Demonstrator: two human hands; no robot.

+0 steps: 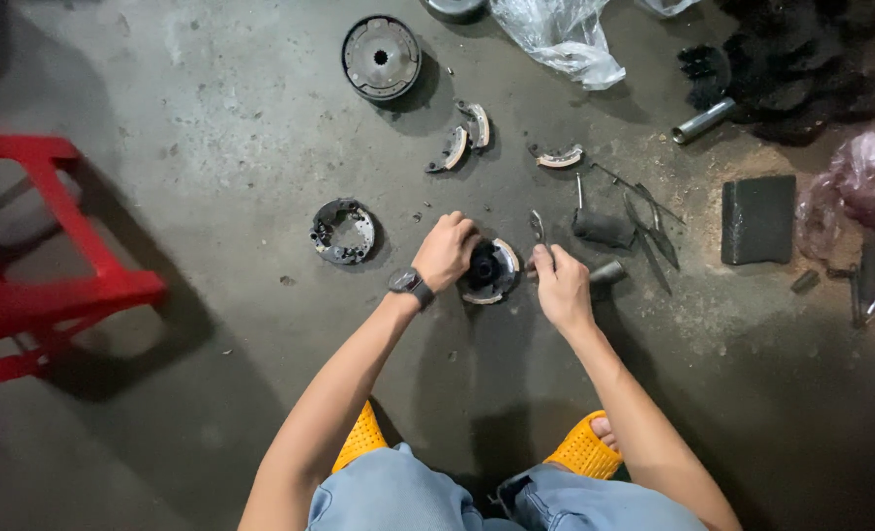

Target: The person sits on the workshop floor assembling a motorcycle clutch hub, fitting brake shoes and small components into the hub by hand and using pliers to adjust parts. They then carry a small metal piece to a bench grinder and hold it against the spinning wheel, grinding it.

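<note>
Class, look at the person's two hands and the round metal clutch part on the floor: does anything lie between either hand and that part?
Nothing visible does. The left hand already rests on the round clutch part, gripping its left edge. The right hand sits just right of it, holding pliers whose tips point up and away; only bare concrete floor lies around.

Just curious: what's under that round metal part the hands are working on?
Bare concrete floor surrounds the round metal part. The left hand covers its near edge; its underside is hidden.
</note>
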